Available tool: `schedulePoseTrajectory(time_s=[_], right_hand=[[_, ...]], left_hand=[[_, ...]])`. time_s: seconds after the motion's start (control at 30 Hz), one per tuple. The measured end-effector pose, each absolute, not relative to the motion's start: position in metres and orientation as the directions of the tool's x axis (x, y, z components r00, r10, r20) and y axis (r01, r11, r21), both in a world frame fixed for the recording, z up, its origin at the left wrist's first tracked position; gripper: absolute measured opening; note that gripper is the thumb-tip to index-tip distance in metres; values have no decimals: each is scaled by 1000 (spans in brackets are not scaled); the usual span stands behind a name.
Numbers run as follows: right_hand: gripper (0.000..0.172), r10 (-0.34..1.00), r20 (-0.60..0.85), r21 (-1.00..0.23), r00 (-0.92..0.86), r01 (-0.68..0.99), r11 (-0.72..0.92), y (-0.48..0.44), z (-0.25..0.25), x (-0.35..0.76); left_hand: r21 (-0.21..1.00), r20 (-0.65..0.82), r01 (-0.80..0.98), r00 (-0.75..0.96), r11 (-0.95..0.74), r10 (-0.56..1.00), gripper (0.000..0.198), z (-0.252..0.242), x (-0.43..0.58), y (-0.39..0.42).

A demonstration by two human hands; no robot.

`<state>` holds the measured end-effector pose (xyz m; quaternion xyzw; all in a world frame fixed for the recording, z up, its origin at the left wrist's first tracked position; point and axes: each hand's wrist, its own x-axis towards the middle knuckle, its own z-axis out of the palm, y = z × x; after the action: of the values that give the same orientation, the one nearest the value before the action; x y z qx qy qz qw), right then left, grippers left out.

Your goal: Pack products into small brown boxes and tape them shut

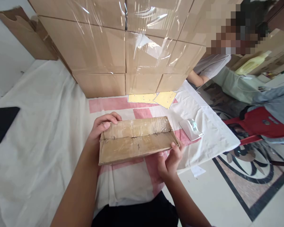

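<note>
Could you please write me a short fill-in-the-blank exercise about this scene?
1. The left hand and right hand both hold a taped ____ parcel.
2. The tape dispenser lies on the cloth, on the ____ side of the parcel.
3. The two sheets by the stacked boxes are ____ in colour.

Missing words: cardboard; right; yellow.
</note>
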<state>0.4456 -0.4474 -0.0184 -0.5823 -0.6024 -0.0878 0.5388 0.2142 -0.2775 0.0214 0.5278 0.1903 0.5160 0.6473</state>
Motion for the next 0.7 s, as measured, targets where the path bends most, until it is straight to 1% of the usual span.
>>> schedulePoseTrajectory(time_s=[0.07,0.17,0.3,0.4,0.53,0.63,0.7], right_hand=[[63,589,768,-502,252,807,310,-448,-15,444],[68,574,777,-512,257,788,341,-449,-14,445],[65,544,780,-549,309,755,358,-448,-17,449],[62,555,758,-594,341,712,373,-445,-17,450],[62,561,769,-577,306,711,403,-445,-19,450],[64,577,762,-591,296,681,432,-448,-20,449],[62,575,757,-607,311,660,443,-449,-21,449]], left_hand=[[885,280,-458,383,-83,880,23,24,214,-279],[890,284,-445,365,-102,887,28,27,216,-280],[876,287,-465,287,-129,914,43,28,218,-281],[873,229,-480,260,-80,938,54,23,218,-278],[885,158,-466,260,-19,953,57,11,217,-271],[882,45,-460,288,97,956,60,7,219,-269],[876,-20,-453,303,162,953,58,6,223,-271]])
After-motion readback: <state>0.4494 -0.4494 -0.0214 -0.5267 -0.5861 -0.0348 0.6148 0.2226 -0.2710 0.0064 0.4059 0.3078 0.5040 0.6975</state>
